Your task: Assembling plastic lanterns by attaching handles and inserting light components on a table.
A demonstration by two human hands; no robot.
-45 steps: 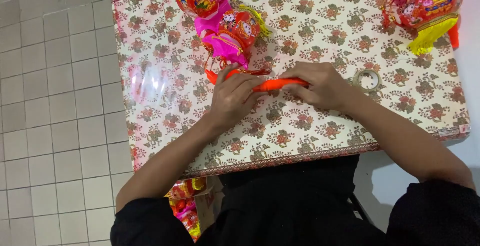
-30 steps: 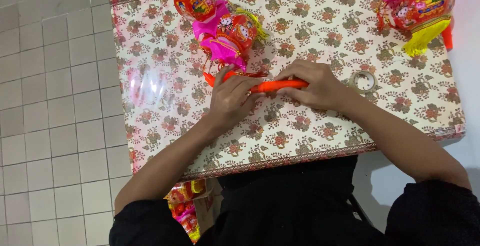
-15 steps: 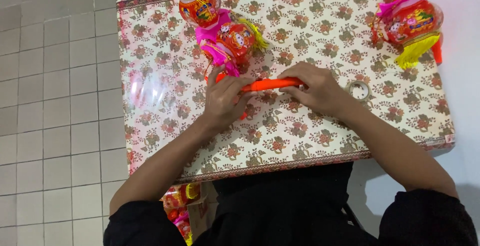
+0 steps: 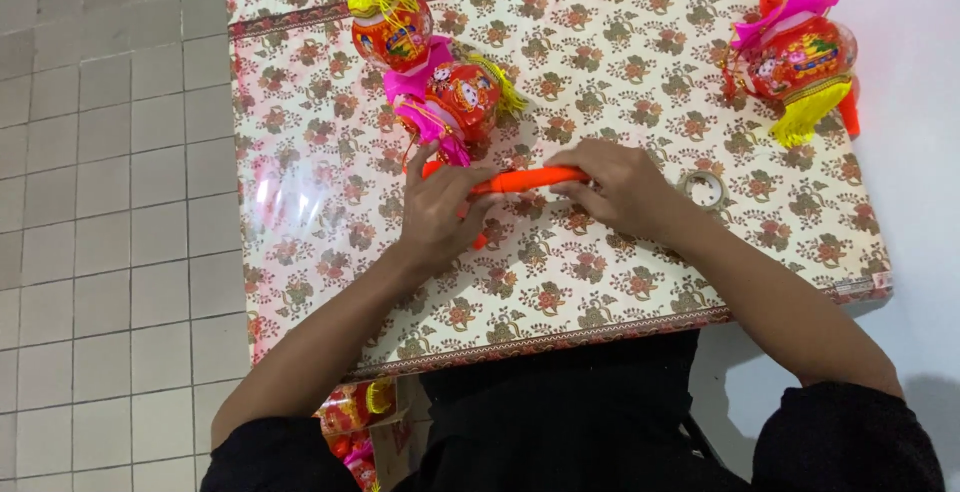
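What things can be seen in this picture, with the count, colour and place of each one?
Orange plastic stick: one, orange, lying across the middle of the table, held by both hands.
Round paper lanterns with tassels: three, red-orange with pink and yellow trim; two touching each other at the top centre, one near the top right corner.
Roll of clear tape: one, pale, flat on the table beside the right hand.
Floral-patterned table cover: one, cream with red flowers, over the whole table.
Tiled floor: pale grey, at the left.
More lantern parts: red and yellow, below the table edge; count unclear.
Left hand: gripping the stick's left end.
Right hand: gripping its right end.
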